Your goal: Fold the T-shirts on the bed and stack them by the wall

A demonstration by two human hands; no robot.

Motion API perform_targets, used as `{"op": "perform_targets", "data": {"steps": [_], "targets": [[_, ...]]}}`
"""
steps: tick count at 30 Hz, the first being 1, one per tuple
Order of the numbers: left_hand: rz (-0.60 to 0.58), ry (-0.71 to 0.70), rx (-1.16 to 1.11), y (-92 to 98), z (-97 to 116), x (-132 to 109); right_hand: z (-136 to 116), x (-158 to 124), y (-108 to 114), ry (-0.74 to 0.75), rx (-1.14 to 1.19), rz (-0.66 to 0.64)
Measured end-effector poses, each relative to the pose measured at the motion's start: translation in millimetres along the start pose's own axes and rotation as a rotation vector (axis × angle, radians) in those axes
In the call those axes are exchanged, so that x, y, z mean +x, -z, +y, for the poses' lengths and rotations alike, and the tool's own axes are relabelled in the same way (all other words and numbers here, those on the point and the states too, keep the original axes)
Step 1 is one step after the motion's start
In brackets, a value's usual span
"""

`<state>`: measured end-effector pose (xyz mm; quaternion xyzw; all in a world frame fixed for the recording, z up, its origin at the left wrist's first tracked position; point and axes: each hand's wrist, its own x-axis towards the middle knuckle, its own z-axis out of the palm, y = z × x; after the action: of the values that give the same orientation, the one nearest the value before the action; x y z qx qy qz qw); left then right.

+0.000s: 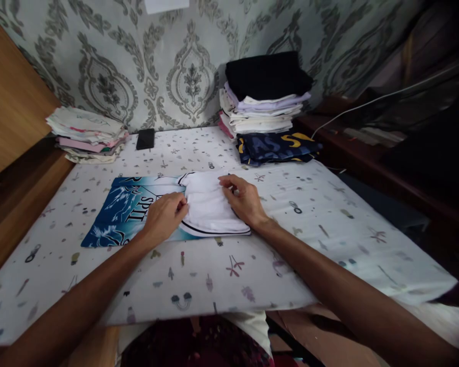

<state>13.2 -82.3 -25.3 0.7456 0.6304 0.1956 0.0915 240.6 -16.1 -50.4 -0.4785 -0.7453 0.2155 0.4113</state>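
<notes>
A blue and white printed shirt (pixel 210 199) lies partly folded on the bed-like surface, its white part turned over the blue lettered part. The fingers of my left hand (pixel 164 216) are pinched at the left edge of the white fabric, over the printed letters. My right hand (pixel 247 199) has its fingers curled at the right side of the white part, thumb and forefinger close together on the cloth. Dark trim runs along the white section's lower edge. What lies under the fold is hidden.
Folded clothes form a stack (pixel 265 99) at the back right, with a navy and yellow printed garment (pixel 279 147) in front. A smaller clothes pile (pixel 87 135) sits at the back left, beside a dark phone (pixel 145 138). A patterned white sheet (pixel 309 250) covers the surface.
</notes>
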Motion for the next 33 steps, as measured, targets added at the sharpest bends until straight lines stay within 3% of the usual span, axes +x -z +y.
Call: {"op": "perform_targets", "data": {"steps": [3, 6, 8, 10, 13, 16, 21, 26, 30, 33], "targets": [[-0.011, 0.003, 0.013, -1.1, 1, 1, -2, -4, 6, 0.021, -0.025, 0.045], [-0.018, 0.011, 0.039, -1.0, 1, 1, -13, -10, 15, 0.133, -0.036, 0.048], [-0.01, 0.009, 0.055, -0.8, 2, 1, -22, -16, 20, 0.242, -0.041, -0.074], [-0.007, 0.011, 0.069, -0.6, 3, 0, -28, -22, 23, 0.334, -0.112, -0.278], [-0.027, 0.024, 0.089, -0.6, 4, 1, -30, -30, 25, 0.337, -0.317, -0.476], [-0.04, 0.033, 0.101, -0.4, 5, 1, -27, -33, 27, 0.29, -0.427, -0.485], [-0.078, -0.015, 0.059, 13.0, 1, -4, -37, -31, 31, 0.364, -0.489, -0.467], [-0.03, -0.15, 0.15, 39.0, -36, -26, -51, -30, 23, 0.476, -0.455, -0.454], [0.082, -0.049, 0.185, 44.7, -89, -46, -41, -34, 4, 0.472, -0.492, -0.542], [0.158, 0.012, 0.187, 41.3, -115, -54, -27, -37, -4, 0.45, -0.498, -0.59]]}}
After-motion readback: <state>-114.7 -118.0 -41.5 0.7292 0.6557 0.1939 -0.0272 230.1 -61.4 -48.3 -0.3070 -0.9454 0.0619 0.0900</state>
